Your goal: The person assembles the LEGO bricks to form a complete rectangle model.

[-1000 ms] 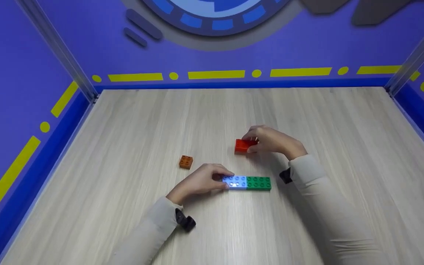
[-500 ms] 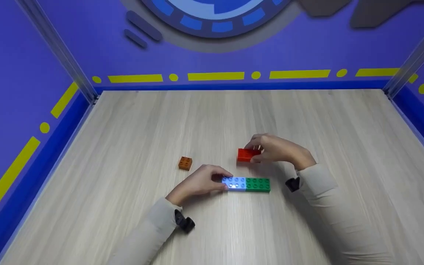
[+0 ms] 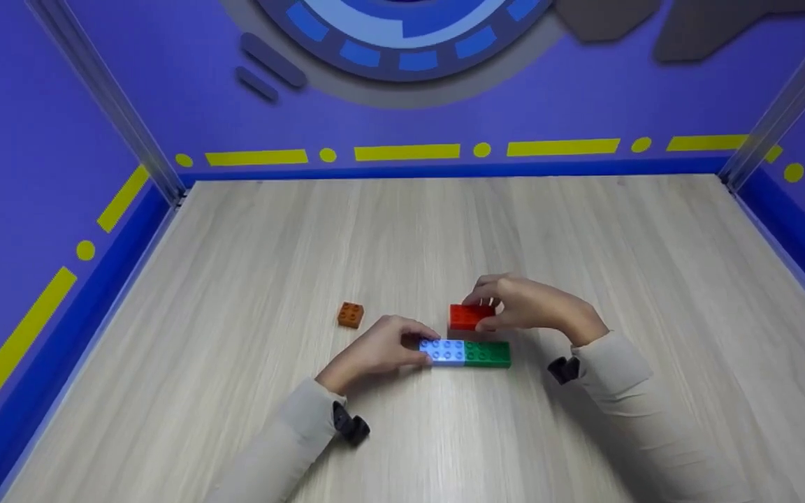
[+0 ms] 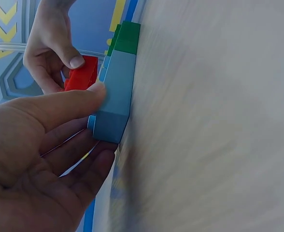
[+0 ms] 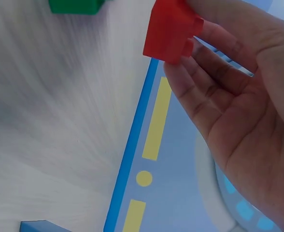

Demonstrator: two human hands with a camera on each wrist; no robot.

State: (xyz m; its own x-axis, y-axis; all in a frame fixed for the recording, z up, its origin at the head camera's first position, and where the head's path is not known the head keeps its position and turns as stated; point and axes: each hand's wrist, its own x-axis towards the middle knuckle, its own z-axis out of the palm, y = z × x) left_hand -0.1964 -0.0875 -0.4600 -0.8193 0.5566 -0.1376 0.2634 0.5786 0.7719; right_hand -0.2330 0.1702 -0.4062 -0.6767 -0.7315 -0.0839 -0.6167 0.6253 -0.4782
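A light blue toy building brick (image 3: pixel 447 353) lies end to end with a green brick (image 3: pixel 492 355) on the table, studs up. My left hand (image 3: pixel 386 345) pinches the blue brick's left end between thumb and fingers, clearer in the left wrist view. Just behind the pair, my right hand (image 3: pixel 541 306) grips a red brick (image 3: pixel 463 318) by its right part. In the right wrist view the red brick (image 5: pixel 168 31) is off the table, apart from the green brick (image 5: pixel 77 4). Its right end is partly hidden by fingers in the head view.
A small orange-brown brick (image 3: pixel 351 315) with studs up sits on the wooden table (image 3: pixel 270 265), left of and behind my left hand. Blue-purple walls with yellow markings (image 3: pixel 407 151) enclose the table at the back and sides.
My right hand has brought the red brick nearer to me, closer to the blue and green bricks. My left hand keeps its hold on the blue brick. The head view has tilted slightly.
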